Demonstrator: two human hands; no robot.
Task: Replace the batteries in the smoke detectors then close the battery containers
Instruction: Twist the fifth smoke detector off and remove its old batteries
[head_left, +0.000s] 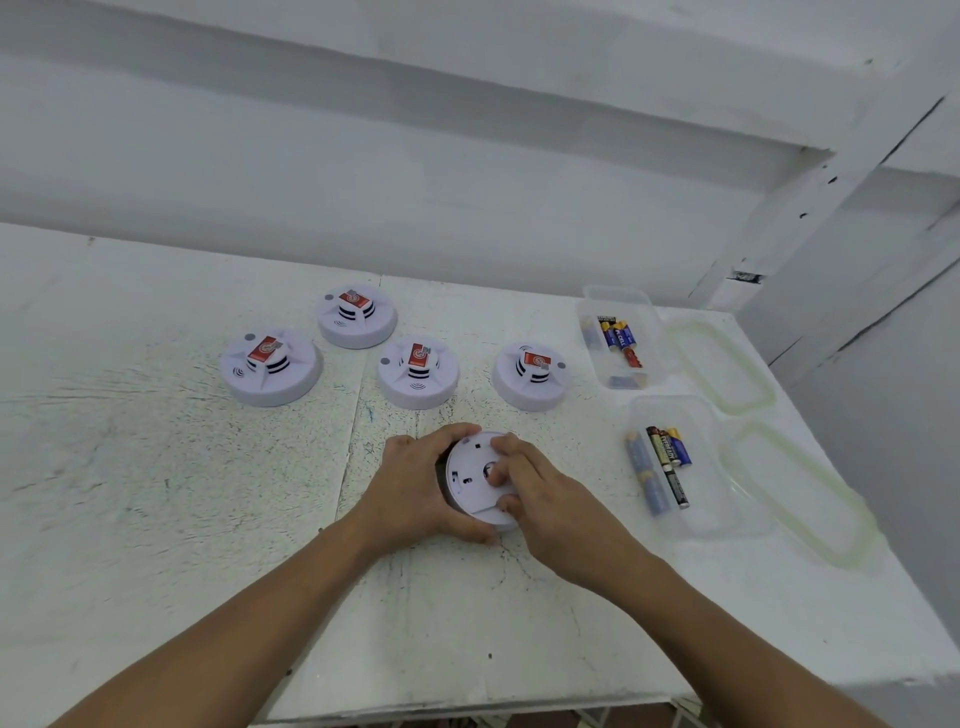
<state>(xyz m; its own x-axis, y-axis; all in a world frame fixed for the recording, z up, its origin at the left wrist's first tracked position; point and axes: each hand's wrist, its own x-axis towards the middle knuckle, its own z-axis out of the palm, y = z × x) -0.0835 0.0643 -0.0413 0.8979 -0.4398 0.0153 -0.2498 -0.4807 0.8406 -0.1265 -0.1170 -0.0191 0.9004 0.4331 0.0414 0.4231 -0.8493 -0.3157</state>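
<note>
A white smoke detector (470, 480) lies upside down at the table's middle, its flat back plate facing up. My left hand (415, 491) grips its left rim, fingers curled over the far edge and thumb under the near edge. My right hand (540, 501) rests on the back plate with fingers curled onto it. Several more detectors stand face up behind, each with a red label: far left (270, 366), back (357, 316), middle (418, 371), right (531, 375). Two clear tubs hold batteries: the far container (618, 338) and the near container (670, 467).
Two clear lids with pale green seals lie right of the tubs, one far (719, 364) and one near (800, 493), close to the table's right edge. The white table (182, 493) ends at a near edge below my forearms. A white wall stands behind.
</note>
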